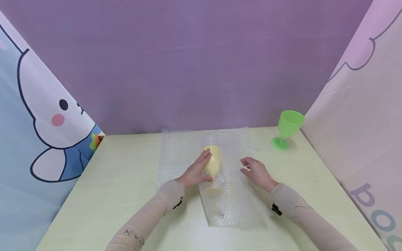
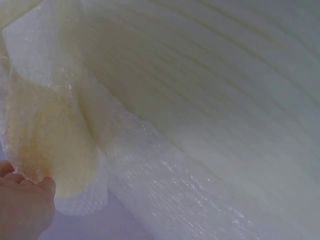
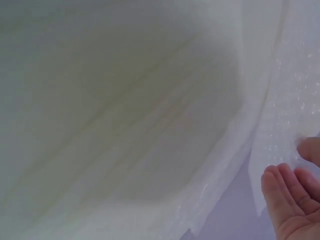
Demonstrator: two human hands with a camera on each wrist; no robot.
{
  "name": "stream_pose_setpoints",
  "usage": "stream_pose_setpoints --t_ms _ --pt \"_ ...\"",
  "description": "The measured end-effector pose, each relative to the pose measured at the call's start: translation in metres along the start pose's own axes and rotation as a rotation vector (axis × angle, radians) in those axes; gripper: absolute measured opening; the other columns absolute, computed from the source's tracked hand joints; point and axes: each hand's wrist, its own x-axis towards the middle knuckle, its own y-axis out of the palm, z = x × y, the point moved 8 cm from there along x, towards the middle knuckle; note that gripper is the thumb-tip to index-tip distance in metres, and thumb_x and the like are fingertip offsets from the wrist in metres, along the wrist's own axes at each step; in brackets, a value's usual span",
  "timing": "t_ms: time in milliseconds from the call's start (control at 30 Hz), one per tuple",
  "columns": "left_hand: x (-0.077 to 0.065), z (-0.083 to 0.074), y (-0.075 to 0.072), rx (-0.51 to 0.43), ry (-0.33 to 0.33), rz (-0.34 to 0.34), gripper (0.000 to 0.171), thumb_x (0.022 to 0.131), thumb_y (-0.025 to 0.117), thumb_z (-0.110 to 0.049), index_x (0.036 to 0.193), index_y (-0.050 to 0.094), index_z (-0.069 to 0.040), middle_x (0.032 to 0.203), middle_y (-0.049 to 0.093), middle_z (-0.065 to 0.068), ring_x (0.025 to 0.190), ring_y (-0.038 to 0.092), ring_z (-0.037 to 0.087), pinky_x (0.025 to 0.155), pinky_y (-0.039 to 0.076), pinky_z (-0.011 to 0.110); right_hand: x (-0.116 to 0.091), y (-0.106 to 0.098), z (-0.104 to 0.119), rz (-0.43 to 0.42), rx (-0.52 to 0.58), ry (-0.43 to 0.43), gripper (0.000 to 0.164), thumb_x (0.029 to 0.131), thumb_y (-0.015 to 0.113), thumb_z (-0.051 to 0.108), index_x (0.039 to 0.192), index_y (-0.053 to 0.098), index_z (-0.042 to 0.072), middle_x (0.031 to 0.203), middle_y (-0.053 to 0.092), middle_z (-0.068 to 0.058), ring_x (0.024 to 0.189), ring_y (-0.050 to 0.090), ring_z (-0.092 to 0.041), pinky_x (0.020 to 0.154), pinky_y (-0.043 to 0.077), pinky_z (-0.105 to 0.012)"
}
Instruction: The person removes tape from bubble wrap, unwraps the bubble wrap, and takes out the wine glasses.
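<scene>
one yellow goblet [image 1: 215, 161] in bubble wrap [image 1: 179, 150]

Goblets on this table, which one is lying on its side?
The yellow goblet, covered by bubble wrap, with the left hand on it. The green goblet instead stands upright, outside the wrap.

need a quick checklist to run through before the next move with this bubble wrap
1. Yellow goblet lying on the bubble wrap: ok, on its side with a layer over it.
2. Left hand on the goblet: ok, its fingers touch the covered bowl.
3. Right hand gripping the wrap: not ok, thumb and fingertips stand apart.
4. Right part of the wrap folded over: not ok, it lies spread out.
5. Yellow goblet free of cracks: cannot tell through the wrap.
6. Green goblet clear of the wrap: ok, upright on the table.
</scene>
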Motion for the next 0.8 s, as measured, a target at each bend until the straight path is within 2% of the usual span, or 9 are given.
stream_pose_setpoints --t_ms 267,533,800 --pt "-0.0002 0.0004 -0.0003 0.013 -0.008 0.004 0.100 0.070 0.078 -0.024 0.145 0.016 0.000 0.155 0.006 0.007 0.143 0.001 0.022 0.115 0.013 0.038 -0.0022 -0.0004 -0.0089 0.048 -0.037 0.049 0.039 0.082 0.067 0.010 0.116 0.055 -0.005 0.115 0.059 -0.021 0.105 0.057 -0.036 0.086 0.049 -0.046" --pt "-0.0010 -0.0013 -0.0010 -0.005 -0.006 0.003 0.100 0.070 0.078 -0.023 0.145 0.017 0.001 0.155 0.006 0.007 0.143 0.001 0.023 0.115 0.014 0.040 -0.0003 -0.0021 -0.0068 0.049 -0.114 -0.028 0.040 0.078 0.070 0.008 0.112 0.056 -0.005 0.116 0.057 -0.020 0.108 0.054 -0.036 0.088 0.048 -0.046" --pt "-0.0018 0.0002 0.0001 -0.019 -0.033 0.022 0.100 0.071 0.077 -0.025 0.146 0.014 -0.002 0.155 0.003 0.004 0.143 -0.002 0.019 0.115 0.012 0.038 0.0004 0.0052 -0.0112 0.126 -0.163 -0.045 0.037 0.077 0.069 0.005 0.110 0.059 -0.007 0.114 0.060 -0.023 0.109 0.054 -0.040 0.094 0.044 -0.050"
